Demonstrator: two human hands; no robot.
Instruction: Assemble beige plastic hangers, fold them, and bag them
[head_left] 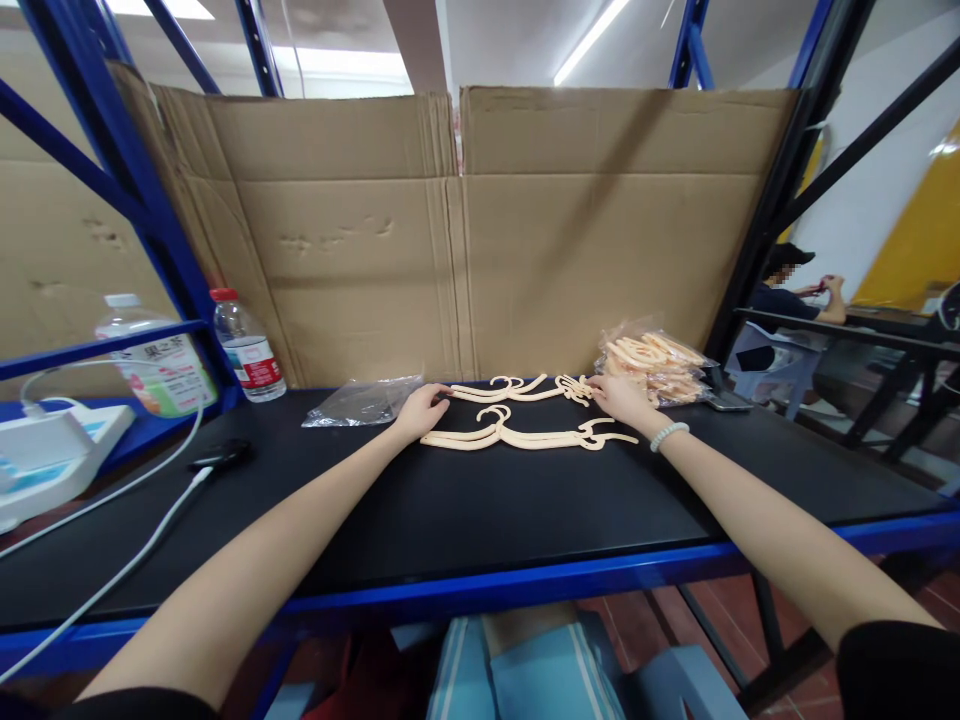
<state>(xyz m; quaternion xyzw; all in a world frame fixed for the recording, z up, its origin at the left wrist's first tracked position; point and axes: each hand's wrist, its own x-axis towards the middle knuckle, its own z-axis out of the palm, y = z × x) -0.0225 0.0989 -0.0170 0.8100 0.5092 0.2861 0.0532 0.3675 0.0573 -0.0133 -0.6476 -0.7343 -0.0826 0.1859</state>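
On the black tabletop [450,520], the half-curled left hand [421,412] and right hand [621,397] touch unbagged cream plastic hangers [525,397], grip unclear. Left of both, a clear plastic bag [360,402] seems unfilled.

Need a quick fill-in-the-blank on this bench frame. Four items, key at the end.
1. Cream hangers lie on a ____ tabletop.
2. The bottle standing on it has a ____ cap.
3. The right hand has a beaded ____ at the wrist.
4. The left hand is at the ____ end of the farther hangers.

Missing words: black; red; bracelet; left.
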